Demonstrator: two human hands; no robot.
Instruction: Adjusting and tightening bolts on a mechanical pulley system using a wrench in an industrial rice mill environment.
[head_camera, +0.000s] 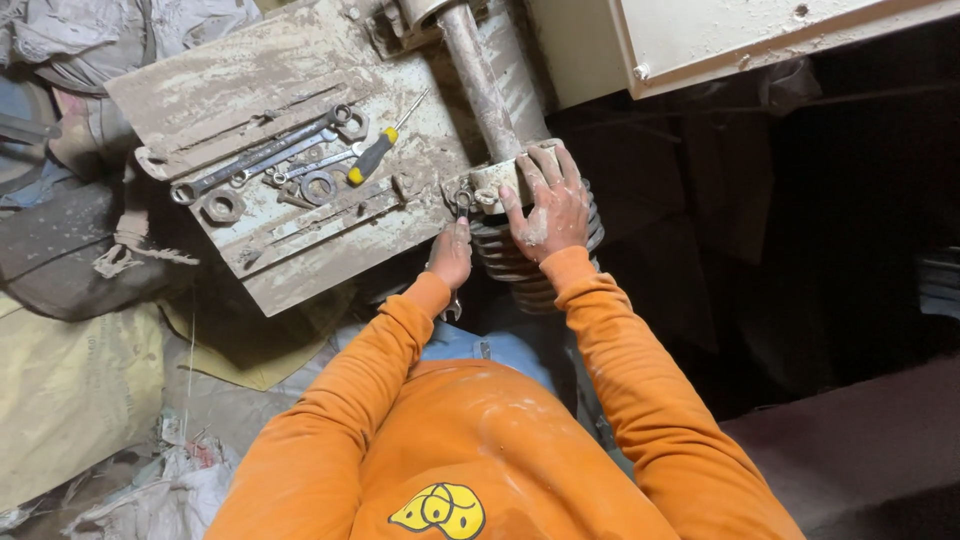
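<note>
L hand (452, 255) closed round a small spanner (461, 199) set on the fitting atop the coil spring (520, 262); R hand (548, 208) flat, fingers spread, pressing that cap. Fitting not off yet; big spanners (262, 156), nuts, screwdriver (378, 152) idle on dusty plate (300, 250)

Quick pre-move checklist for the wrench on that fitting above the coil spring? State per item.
1. Wrench seated on the fitting: cannot tell; its head sits at the dusty cap, the engagement is too small to read.
2. Left hand gripping the wrench: ok, closed around the handle.
3. Right hand bracing: ok, palm flat on the cap over the coil spring.
4. Fingers clear of the spring coils: ok, they rest on top, not between coils.
5. Spare tools within reach: ok, long spanner, yellow-handled screwdriver and loose nuts lie on the plate.
6. Shaft condition: cannot tell, caked in dust.
</note>
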